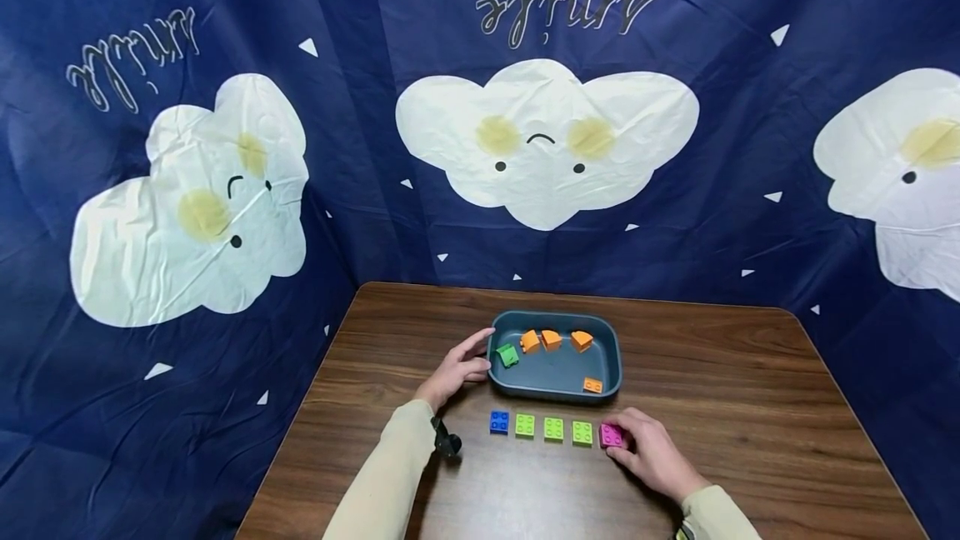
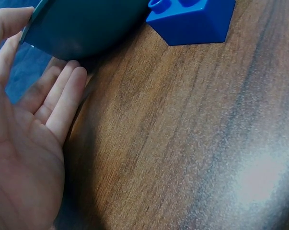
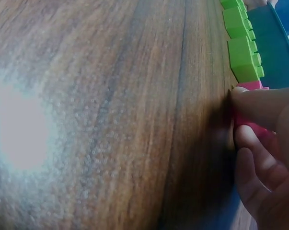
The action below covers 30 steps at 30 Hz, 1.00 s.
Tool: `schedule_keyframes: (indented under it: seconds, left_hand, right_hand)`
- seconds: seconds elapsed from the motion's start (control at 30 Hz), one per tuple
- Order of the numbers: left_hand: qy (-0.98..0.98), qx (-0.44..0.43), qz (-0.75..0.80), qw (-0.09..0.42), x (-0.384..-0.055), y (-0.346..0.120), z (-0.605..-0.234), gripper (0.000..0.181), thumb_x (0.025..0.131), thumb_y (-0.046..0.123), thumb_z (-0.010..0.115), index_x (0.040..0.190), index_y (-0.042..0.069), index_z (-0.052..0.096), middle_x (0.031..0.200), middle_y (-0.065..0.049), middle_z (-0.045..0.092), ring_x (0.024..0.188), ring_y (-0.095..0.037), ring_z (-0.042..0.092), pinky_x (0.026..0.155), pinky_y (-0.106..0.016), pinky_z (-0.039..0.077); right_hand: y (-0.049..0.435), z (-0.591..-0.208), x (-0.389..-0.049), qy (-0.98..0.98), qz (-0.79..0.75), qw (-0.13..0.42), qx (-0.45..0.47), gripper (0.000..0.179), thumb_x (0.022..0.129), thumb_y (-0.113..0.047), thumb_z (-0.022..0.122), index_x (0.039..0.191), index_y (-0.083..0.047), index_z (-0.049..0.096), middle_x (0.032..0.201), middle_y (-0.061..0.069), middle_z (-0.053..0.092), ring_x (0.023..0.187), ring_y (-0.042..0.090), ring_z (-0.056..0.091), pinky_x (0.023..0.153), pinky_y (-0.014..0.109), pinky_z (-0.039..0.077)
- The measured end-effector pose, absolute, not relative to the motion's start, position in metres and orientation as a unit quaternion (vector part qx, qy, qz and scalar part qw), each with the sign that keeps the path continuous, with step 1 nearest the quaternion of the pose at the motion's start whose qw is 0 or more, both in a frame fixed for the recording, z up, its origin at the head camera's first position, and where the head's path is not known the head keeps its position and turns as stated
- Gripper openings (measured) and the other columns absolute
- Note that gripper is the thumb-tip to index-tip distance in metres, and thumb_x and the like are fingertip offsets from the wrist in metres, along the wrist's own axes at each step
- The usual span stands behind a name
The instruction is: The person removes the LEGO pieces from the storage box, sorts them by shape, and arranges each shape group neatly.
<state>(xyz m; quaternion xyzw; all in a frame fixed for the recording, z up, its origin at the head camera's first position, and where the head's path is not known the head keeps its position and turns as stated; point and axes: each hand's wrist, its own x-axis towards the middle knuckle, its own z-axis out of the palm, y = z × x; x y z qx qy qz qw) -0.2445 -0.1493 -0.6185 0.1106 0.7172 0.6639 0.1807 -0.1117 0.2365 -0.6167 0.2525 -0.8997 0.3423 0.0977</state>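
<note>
A magenta toy brick (image 1: 611, 436) stands at the right end of a row on the table. My right hand (image 1: 651, 450) pinches it between thumb and fingers, which partly cover it in the right wrist view. Left of it in the row come three lime green bricks (image 1: 553, 429), then a blue brick (image 1: 499, 422) at the left end. Behind the row is a dark teal tray (image 1: 555, 392). My left hand (image 1: 455, 372) touches the tray's left side with fairly straight fingers; in the left wrist view the fingertips (image 2: 77, 76) lie against its wall.
Inside the tray lie several orange pieces, including a rounded orange brick (image 1: 581, 341) and a small orange brick (image 1: 592, 385), and a green piece (image 1: 507, 355). The wooden table (image 1: 705, 365) ends at a blue curtain (image 1: 540, 257) with clouds.
</note>
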Motion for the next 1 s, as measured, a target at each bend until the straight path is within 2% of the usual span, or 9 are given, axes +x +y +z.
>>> schedule_keyframes:
  seconds: [0.27, 0.47, 1.0]
  left_hand:
    - [0.718, 0.112, 0.662, 0.182, -0.2439, -0.1500, -0.6186, 0.066, 0.102, 0.006, 0.062, 0.163, 0.023, 0.042, 0.162, -0.022, 0.043, 0.141, -0.040, 0.051, 0.101, -0.048, 0.056]
    - [0.719, 0.113, 0.662, 0.179, -0.2434, -0.1502, -0.6191, 0.066, 0.102, 0.006, 0.061, 0.163, 0.022, 0.042, 0.162, -0.023, 0.043, 0.140, -0.041, 0.052, 0.101, -0.049, 0.056]
    - [0.709, 0.118, 0.671, 0.180, -0.2450, -0.1491, -0.6204, 0.067, 0.101, 0.004, 0.062, 0.162, 0.022, 0.043, 0.164, -0.018, 0.041, 0.141, -0.038, 0.051, 0.096, -0.040, 0.058]
  right_hand:
    - [0.2372, -0.6160, -0.1125, -0.908, 0.338, 0.066, 0.239, 0.038, 0.078, -0.003, 0.090, 0.113, -0.009, 0.076, 0.096, -0.009, 0.063, 0.080, 0.000, 0.056, 0.066, 0.022, 0.049]
    - [0.2365, -0.6174, -0.1132, -0.904, 0.339, 0.080, 0.247, 0.040, 0.075, -0.001, 0.091, 0.112, -0.008, 0.076, 0.094, -0.009, 0.063, 0.078, 0.000, 0.055, 0.065, 0.021, 0.049]
    - [0.2381, -0.6183, -0.1125, -0.903, 0.340, 0.083, 0.249, 0.043, 0.074, -0.001, 0.092, 0.113, -0.008, 0.076, 0.097, -0.007, 0.065, 0.079, -0.001, 0.055, 0.065, 0.021, 0.049]
